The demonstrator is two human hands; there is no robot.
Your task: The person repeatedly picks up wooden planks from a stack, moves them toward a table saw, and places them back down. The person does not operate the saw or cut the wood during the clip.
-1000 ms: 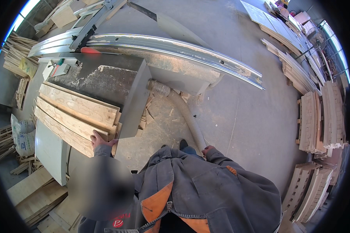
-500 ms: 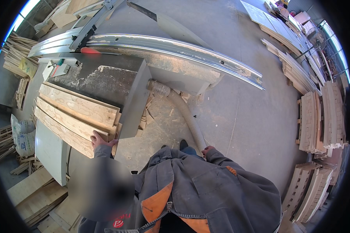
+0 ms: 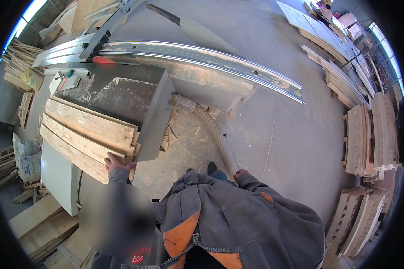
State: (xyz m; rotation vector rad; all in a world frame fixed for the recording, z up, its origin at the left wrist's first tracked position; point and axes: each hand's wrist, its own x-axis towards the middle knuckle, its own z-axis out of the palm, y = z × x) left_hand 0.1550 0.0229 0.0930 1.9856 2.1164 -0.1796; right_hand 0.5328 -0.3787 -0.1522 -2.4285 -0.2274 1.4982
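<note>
My left hand [image 3: 116, 162] is at the near right end of the light plywood boards [image 3: 83, 145], its fingers over a board's top and its thumb spread toward the end edge. The boards lie side by side in a low stack, partly on the dark worn top of a saw table [image 3: 121, 87]. My right hand [image 3: 240, 174] hangs low by my jacket, beside the lower end of a ribbed grey hose [image 3: 213, 130]. Its fingers are mostly hidden, and I cannot tell whether it touches the hose.
A long metal rail [image 3: 202, 60] runs along the far side of the saw table, with a red guard [image 3: 104, 59] near its left part. Wood scraps lie on the floor below the table. Stacked boards [image 3: 359, 139] line the right; more plywood sheets [image 3: 40, 219] lie lower left.
</note>
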